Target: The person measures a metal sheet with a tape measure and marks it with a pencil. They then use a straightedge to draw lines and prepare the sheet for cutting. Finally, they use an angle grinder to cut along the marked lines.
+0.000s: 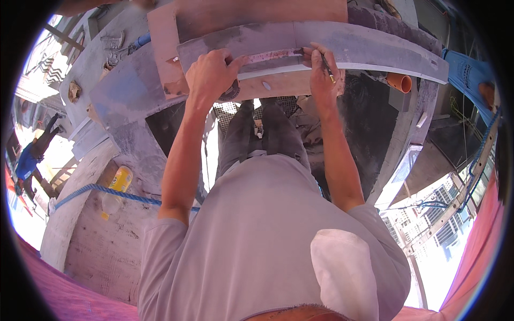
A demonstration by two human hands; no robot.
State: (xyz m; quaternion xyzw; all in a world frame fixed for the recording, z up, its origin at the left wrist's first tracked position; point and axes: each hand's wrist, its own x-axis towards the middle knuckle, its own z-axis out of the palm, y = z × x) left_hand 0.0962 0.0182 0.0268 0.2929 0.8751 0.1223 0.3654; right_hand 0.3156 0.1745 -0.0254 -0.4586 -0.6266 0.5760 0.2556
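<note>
The left grip (211,72) and the right grip (323,70) pinch the tape (273,55), with a pencil (329,69) also in the right. The tape lies along the grey beam (369,45) and could slide if the right fingers, holding two things, slip.

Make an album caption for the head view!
Left hand and right hand hold a measuring tape along a grey beam.

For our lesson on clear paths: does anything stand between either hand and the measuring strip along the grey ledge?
Nothing visible does. The left hand and right hand meet the measuring strip at its visible ends. The slim stick in the right hand sits right of the strip, not across it.
</note>
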